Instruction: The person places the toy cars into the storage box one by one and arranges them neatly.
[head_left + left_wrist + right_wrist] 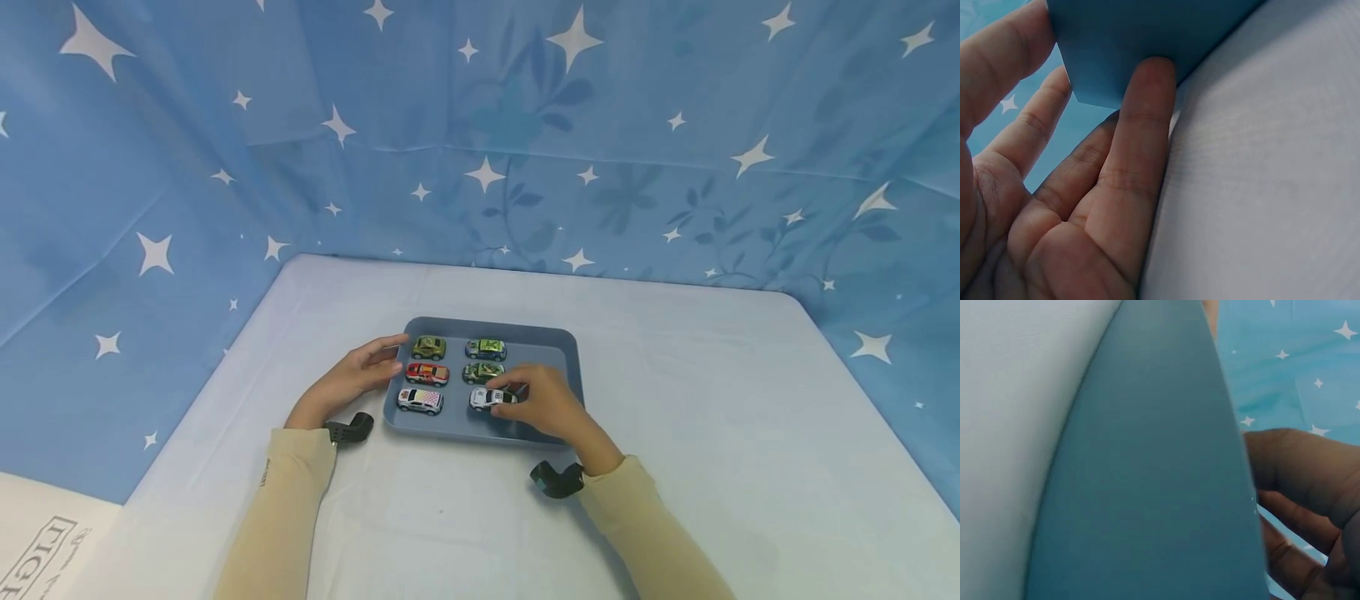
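A blue-grey tray [465,430] bears small toy cars in two columns. At its left side my left hand [352,379] touches the edge with extended fingers; the left wrist view shows a fingertip [1152,72] against the tray's outer wall. My right hand [551,404] reaches over the near right part of the tray and pinches a white toy car [483,398] between thumb and fingers. Its rear is partly covered by the hand. In the right wrist view the tray wall [1147,462] hides the car and the fingertips.
Behind the white car stand a green camouflage car [480,372] and a green-and-blue car [486,348]. The left column holds an olive car [428,347], a red car [427,373] and a white patterned car [420,401]. A white cloth [720,417] covers the table before a blue starry curtain [420,108].
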{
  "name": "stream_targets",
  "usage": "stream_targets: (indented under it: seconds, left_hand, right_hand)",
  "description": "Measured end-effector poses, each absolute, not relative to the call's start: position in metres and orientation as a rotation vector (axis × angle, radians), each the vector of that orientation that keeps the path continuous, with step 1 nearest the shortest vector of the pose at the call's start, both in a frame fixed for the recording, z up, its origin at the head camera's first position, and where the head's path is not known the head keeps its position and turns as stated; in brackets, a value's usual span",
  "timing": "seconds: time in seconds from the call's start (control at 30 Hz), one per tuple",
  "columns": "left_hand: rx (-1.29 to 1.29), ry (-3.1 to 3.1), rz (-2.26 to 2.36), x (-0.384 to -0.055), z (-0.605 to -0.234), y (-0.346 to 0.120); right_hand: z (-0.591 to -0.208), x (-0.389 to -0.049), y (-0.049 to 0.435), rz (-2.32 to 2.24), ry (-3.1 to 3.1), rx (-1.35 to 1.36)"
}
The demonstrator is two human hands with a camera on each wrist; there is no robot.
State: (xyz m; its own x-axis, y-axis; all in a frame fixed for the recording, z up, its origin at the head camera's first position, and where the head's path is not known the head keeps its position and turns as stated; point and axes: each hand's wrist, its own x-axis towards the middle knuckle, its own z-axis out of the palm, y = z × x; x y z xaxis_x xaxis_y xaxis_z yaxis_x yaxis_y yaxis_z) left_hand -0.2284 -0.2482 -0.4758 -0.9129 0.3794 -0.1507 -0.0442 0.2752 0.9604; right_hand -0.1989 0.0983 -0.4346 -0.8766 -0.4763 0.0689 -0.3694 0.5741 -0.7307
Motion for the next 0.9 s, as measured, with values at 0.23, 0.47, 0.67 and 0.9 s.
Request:
stream_targets:
  seconds: [0.23,0.47,0.67,0.9]
  left_hand:
    - [0.291,2.199,1.671,-0.229,-0.477,-0.247]
    - [0.280,2.201,1.677,-0.230,-0.477,-0.247]
    - [0.284,2.193,1.683,-0.229,-0.476,-0.246]
    - [0.286,2.203,1.677,-0.229,-0.475,-0.247]
  right_hand:
    - [-0.437,-0.199,0.088,-1.153,2.690,-0.658]
    - [-0.440,-0.200,0.078,-1.095,2.701,-0.615]
    - [-0.443,-0.200,0.071,-1.063,2.732,-0.612]
    - [-0.446,-0.199,0.066,-1.041,2.755,-0.618]
